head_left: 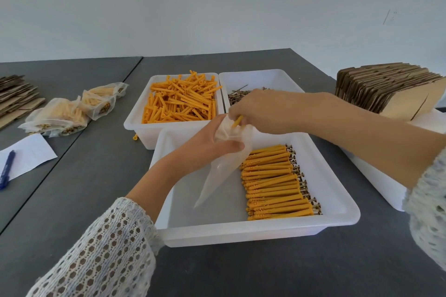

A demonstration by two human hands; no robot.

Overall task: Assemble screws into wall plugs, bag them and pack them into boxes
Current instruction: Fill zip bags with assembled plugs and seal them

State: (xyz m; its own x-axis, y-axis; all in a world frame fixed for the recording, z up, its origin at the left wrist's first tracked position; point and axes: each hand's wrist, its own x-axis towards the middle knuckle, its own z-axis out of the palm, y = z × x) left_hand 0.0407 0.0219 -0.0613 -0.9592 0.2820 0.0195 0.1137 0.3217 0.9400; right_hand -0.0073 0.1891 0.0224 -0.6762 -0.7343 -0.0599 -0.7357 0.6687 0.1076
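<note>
Fingers [237,124] of the right hand [263,113] pinch one orange plastic wall plug [237,121] at the mouth of a clear plastic bag [222,166], which the left hand [212,144] grips by its neck, seemingly to keep it open for filling. Both hover over the near white plastic tray [337,188], where assembled plugs with screws [277,181] lie in a row beneath the bag. Beyond that tray sit a loose-plug tray [135,118] and a screw tray [265,76].
</note>
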